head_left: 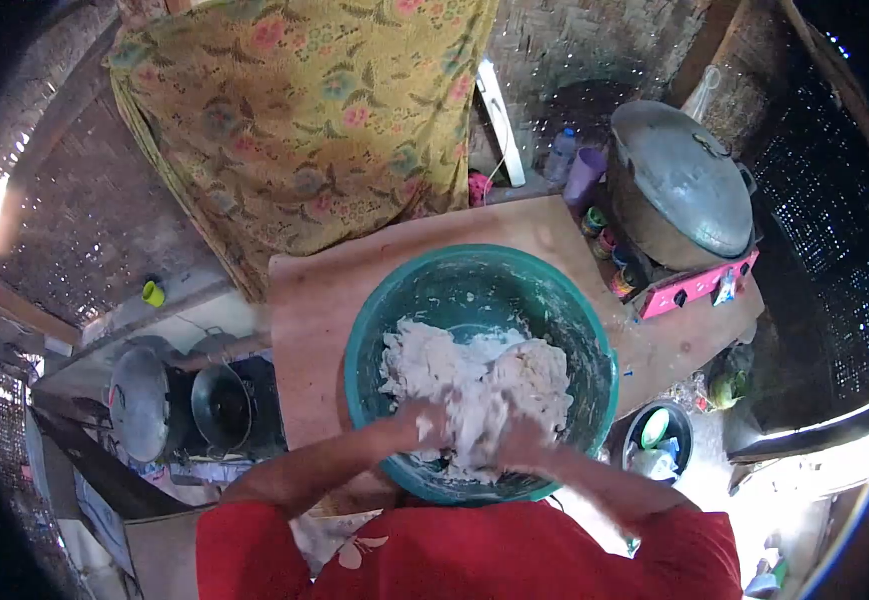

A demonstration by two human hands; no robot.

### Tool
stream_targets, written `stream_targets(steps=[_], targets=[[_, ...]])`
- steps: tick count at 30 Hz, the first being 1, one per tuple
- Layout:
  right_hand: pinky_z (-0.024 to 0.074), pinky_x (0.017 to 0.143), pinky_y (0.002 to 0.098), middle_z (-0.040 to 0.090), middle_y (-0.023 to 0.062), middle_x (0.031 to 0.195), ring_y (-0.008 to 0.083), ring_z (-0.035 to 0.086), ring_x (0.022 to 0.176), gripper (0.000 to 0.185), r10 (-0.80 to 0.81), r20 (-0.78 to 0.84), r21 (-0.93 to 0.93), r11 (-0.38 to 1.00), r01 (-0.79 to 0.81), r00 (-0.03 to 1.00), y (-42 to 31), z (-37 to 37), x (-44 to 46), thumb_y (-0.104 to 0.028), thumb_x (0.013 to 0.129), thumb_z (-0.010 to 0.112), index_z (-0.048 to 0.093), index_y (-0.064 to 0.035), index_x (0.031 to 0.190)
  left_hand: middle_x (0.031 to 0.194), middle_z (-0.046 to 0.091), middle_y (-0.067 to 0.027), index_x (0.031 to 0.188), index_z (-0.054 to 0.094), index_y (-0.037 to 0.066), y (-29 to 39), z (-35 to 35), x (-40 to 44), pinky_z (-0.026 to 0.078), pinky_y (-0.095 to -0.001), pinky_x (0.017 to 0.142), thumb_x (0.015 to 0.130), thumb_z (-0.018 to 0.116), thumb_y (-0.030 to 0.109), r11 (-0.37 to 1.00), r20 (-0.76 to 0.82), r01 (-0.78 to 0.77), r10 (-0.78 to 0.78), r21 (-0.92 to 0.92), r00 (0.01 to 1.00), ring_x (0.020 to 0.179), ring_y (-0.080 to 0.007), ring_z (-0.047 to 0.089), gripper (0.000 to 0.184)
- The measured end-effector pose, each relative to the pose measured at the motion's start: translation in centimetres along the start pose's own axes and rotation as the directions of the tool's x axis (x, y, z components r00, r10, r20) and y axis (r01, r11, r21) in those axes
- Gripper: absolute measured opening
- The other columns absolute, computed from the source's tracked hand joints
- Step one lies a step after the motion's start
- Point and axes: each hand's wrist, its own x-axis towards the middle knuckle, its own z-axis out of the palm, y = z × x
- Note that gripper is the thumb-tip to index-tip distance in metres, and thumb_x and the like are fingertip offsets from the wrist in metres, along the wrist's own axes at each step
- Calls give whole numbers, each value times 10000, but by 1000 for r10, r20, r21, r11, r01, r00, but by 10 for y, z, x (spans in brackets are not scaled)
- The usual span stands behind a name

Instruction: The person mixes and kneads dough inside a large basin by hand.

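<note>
A wide green plastic basin [360, 365] stands in front of me on a wooden table. Inside it lies a lumpy, pale, floury dough [535, 375], with loose white flour [480, 350] between its clumps. My left hand [427, 425] is in the near left part of the basin, touching the dough. On the near right side, my right hand [523, 440] is also at the dough. Both hands are blurred by motion and their fingers are partly hidden in the floury mass, so their grip does not show. Dough smears cling to the basin's inner wall.
The wooden tabletop [310, 350] carries the basin. At the right, a large lidded pot [680, 185] sits on a pink stove [700, 285], near several cans and a purple cup [585, 175]. A floral cloth [315, 120] hangs behind. Pans [222, 405] stand at left; a black bucket [683, 440] is below right.
</note>
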Motion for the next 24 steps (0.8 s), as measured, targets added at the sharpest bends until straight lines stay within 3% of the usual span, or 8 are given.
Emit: stream_targets(steps=[3, 5, 6, 9, 15, 16, 21, 24], targets=[[155, 1028, 574, 143, 218, 1426, 401, 214, 1281, 738, -18, -53, -29, 999, 17, 998, -5, 89, 19, -391, 788, 471, 186, -69, 1388, 1286, 396, -203, 1281, 400, 104, 23, 16, -12, 379, -419, 941, 707, 551, 311, 993, -12, 113, -114, -22, 993, 1124, -310, 469, 628], [126, 1005, 635, 127, 214, 1433, 385, 167, 1304, 732, -3, -116, 20, 1000, 5, 993, -1, 102, 35, -373, 783, 472, 193, -70, 1388, 1380, 241, -218, 1332, 336, 99, 23, 22, 1, 298, -460, 997, 713, 554, 325, 935, 315, 355, -332, -16, 889, 1224, -296, 367, 694], [81, 996, 650, 108, 240, 1426, 409, 203, 1285, 723, -18, -93, -31, 999, 15, 995, 4, 95, 47, -370, 789, 472, 180, -99, 1392, 1384, 247, -217, 1329, 338, 109, 17, 18, -3, 337, -524, 937, 712, 551, 332, 970, 69, 218, -225, 104, 972, 1144, -290, 467, 690], [54, 948, 704, 110, 225, 1433, 402, 148, 1303, 806, 48, -9, -62, 997, -49, 999, 10, 68, 80, -406, 734, 514, 173, -91, 1393, 1370, 293, -226, 1336, 303, 77, -11, 13, 34, 380, -470, 921, 779, 479, 344, 929, 143, 365, -354, -61, 924, 1125, -345, 469, 642], [234, 1015, 424, 348, 163, 1296, 270, 351, 1184, 646, 276, -106, 99, 959, -266, 955, 76, 177, 204, -340, 753, 539, 334, -67, 1301, 729, 644, -86, 903, 646, 97, -67, -2, 91, 509, -368, 586, 728, 540, 229, 905, 88, 407, -399, -124, 913, 730, -266, 637, 243], [247, 1026, 380, 435, 125, 1231, 229, 365, 1184, 638, 338, -199, 302, 914, -270, 920, 95, 222, 248, -280, 730, 565, 340, -86, 1295, 754, 642, -93, 755, 668, 110, -72, 2, 84, 506, -376, 604, 729, 540, 221, 949, -231, 258, -295, -180, 927, 724, -255, 636, 172], [365, 865, 389, 507, 120, 1098, 238, 477, 1007, 453, 411, -279, 364, 881, -301, 868, 92, 98, 218, -284, 758, 561, 470, -75, 1149, 821, 648, -134, 788, 664, 109, -78, 18, 103, 496, -359, 612, 701, 584, 254, 798, -205, 511, -584, -319, 786, 680, -253, 626, 188], [405, 836, 380, 517, 114, 1121, 234, 512, 988, 434, 315, -322, 346, 917, -198, 893, 92, 81, 202, -273, 770, 565, 493, -63, 1144, 813, 645, -154, 805, 663, 90, -83, 42, 109, 494, -363, 635, 695, 605, 305, 669, -343, 222, -603, -710, 720, 671, -261, 618, 248]])
